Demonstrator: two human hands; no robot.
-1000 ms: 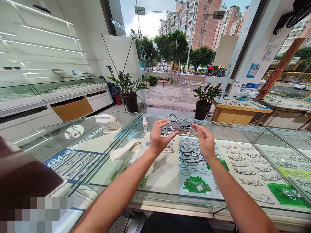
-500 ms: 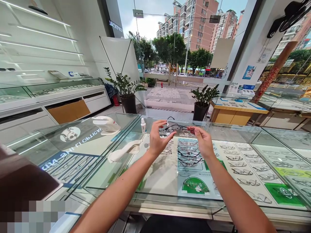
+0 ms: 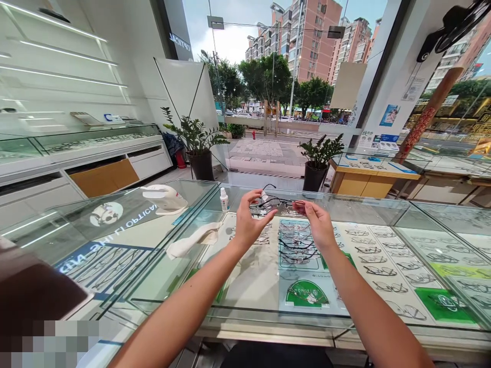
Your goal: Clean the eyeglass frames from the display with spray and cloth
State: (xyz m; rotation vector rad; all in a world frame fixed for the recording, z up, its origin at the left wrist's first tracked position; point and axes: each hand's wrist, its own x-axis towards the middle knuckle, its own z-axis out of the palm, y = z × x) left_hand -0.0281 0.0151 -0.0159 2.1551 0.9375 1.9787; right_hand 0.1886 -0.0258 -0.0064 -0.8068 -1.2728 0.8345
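Note:
A pair of thin dark-framed eyeglasses (image 3: 283, 201) is held up over the glass counter between my two hands. My left hand (image 3: 247, 220) curls its fingers at the left end of the frame, the thumb standing apart below. A small white tag (image 3: 264, 196) shows by those fingertips. On the other side my right hand (image 3: 319, 225) pinches the frame's right end between thumb and fingers. Just left of my left hand, a white spray bottle (image 3: 224, 199) stands upright and a white curved display piece (image 3: 197, 240) lies on the glass.
Rows of eyeglasses (image 3: 297, 245) lie inside the glass display counter (image 3: 245, 319), beneath my forearms. Another white curved piece (image 3: 164, 198) rests at the left. A dark brown object (image 3: 34, 281) fills the lower left. Potted plants (image 3: 201, 163) stand beyond the counter, before the glass doors.
The view has shifted slightly. Both hands keep hold of the eyeglasses in nearly the same place.

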